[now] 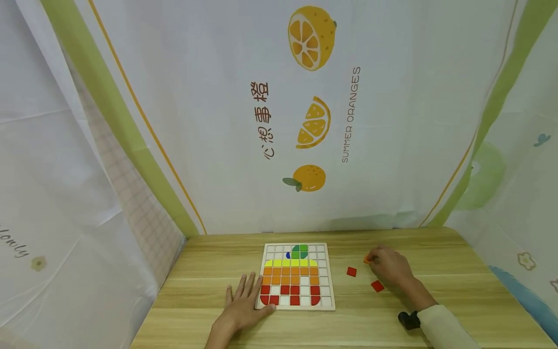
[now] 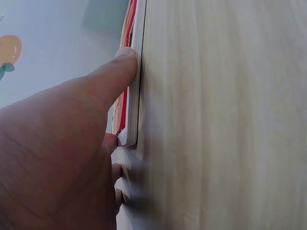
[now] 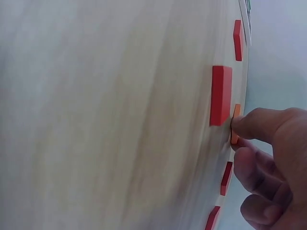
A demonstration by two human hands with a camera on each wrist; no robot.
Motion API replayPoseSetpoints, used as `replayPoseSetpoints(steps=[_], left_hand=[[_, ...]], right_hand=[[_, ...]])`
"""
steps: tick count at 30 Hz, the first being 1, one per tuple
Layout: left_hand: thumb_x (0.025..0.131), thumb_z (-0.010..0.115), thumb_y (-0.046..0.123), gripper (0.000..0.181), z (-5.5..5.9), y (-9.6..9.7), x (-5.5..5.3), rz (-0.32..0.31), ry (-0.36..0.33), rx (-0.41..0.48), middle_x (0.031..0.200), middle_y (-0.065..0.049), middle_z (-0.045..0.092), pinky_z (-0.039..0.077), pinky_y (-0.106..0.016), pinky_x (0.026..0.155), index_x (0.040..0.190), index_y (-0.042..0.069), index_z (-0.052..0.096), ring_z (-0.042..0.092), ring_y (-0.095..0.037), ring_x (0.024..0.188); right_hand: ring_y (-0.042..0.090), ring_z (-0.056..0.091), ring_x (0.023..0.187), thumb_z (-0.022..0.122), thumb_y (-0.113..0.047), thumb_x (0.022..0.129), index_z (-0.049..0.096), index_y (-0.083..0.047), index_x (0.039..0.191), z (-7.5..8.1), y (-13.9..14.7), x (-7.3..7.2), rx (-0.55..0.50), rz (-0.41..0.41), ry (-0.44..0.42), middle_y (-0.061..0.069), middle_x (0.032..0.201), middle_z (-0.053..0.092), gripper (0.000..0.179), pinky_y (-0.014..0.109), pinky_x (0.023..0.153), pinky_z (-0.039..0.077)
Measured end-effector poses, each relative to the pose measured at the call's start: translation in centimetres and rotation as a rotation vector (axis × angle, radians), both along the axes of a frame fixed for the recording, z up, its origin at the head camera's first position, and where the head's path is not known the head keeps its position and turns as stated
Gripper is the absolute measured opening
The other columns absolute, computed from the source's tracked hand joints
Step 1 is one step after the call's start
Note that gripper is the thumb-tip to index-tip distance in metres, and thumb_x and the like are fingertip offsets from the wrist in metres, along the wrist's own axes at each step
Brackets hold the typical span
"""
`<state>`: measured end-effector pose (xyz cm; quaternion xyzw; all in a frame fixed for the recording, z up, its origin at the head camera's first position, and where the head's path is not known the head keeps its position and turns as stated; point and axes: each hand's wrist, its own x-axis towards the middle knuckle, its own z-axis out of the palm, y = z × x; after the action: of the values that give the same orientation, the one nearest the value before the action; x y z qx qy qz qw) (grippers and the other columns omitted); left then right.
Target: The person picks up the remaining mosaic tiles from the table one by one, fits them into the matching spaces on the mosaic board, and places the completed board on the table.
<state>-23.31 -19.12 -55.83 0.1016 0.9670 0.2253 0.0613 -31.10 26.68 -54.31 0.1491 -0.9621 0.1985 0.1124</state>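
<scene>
With right hand [image 1: 390,265], pinching an orange tile [image 3: 236,111] right of the puzzle board [image 1: 330,292]; with left hand [image 1: 245,308], straight-fingered, touching the board's left and near edges. Probably light, stiff, slightly slippery; best taken by opposite edges, between thumb and fingertip.

Clerk: Furniture?
Checker: One table [image 1: 457,261], light wood grain, rounded far corners.
Clerk: Hangings?
Checker: One white cloth [image 1: 209,121] behind it; green band [image 1: 119,116] and thin orange line [image 1: 140,100] along either side.
Clerk: Its prints?
Checker: Cut orange [image 1: 320,36], top; orange wedge [image 1: 315,123], middle; leafy whole orange [image 1: 310,178], bottom. Brown characters [image 1: 263,120] left; lettering [image 1: 351,115] "SUMMER ORANGES" right.
Clerk: Sides?
Checker: Left cloth [image 1: 56,160]: partial script [image 1: 14,241], small flower [image 1: 38,261]. Right cloth [image 1: 505,228]: pale green round shape [image 1: 486,177], small blue motif [image 1: 542,140], outlined flower [image 1: 526,261].
</scene>
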Motion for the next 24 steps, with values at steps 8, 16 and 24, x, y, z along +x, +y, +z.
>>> replayPoseSetpoints(steps=[8,16,24], left_hand=[[0.091,0.055,0.084,0.108,0.6,0.2,0.1,0.017,-0.034,-0.011,0.179,-0.017,0.018,-0.004,-0.079,0.124,0.169,0.014,0.03,0.008,-0.046,0.166],[0.093,0.057,0.08,0.105,1.3,0.2,0.3,0.015,-0.048,-0.033,0.179,-0.017,0.017,-0.005,-0.08,0.124,0.17,0.015,0.028,0.007,-0.045,0.166],[0.093,0.063,0.075,0.103,1.9,0.3,0.4,0.012,-0.07,-0.01,0.178,-0.019,0.019,-0.004,-0.081,0.124,0.169,0.013,0.031,0.008,-0.047,0.165]], right_hand=[[0.023,0.073,0.078,0.079,-0.01,0.09,0.081,-0.013,0.098,0.2,-0.6,0.6,-0.032,-0.001,0.007,0.015,0.114,0.076,0.009,0.032,0.056,0.054],[0.017,0.07,0.076,0.082,-0.016,0.092,0.082,-0.013,0.101,0.4,-1.4,0.5,-0.047,0.006,0.031,0.012,0.114,0.079,0.01,0.027,0.055,0.05],[0.011,0.06,0.068,0.085,-0.012,0.088,0.081,-0.015,0.097,1.1,-2.6,0.9,-0.063,0.042,0.077,0.006,0.106,0.08,0.01,0.021,0.051,0.041]])
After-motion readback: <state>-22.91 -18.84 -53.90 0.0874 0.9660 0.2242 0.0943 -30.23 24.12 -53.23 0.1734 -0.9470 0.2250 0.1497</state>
